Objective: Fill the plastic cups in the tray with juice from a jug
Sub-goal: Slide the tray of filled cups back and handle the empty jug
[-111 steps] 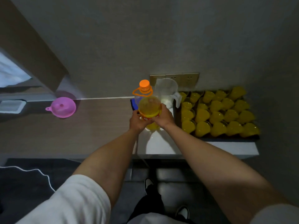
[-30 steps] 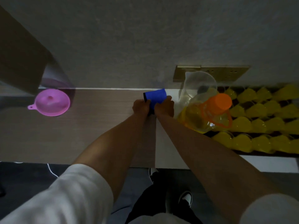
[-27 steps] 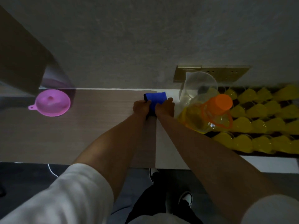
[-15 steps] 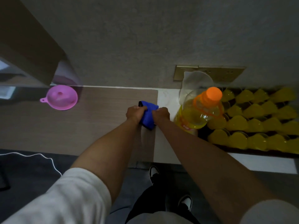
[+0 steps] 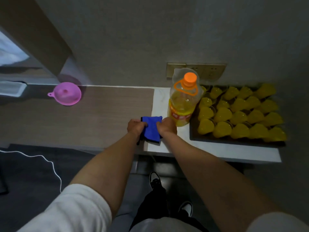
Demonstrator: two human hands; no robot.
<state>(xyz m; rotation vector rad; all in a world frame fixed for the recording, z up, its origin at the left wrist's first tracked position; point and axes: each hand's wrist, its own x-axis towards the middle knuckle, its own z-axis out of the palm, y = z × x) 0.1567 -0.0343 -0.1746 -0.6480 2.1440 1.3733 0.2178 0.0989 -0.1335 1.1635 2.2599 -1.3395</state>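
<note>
A dark tray on the right of the counter holds several plastic cups full of yellow juice. A juice bottle with an orange cap stands upright just left of the tray. Behind it a clear jug stands against the wall, mostly hidden by the bottle. My left hand and my right hand both grip a blue cloth, which hangs between them just above the counter's front part, left of the bottle.
A pink funnel lies far left on the wooden counter. A brass socket plate is on the wall behind the jug. A white cable runs over the dark floor. My feet stand below the counter's edge.
Both hands took the blue cloth from the back of the counter and drew it toward the front edge. The bottle, held 3.7 s ago, now stands beside the tray.
</note>
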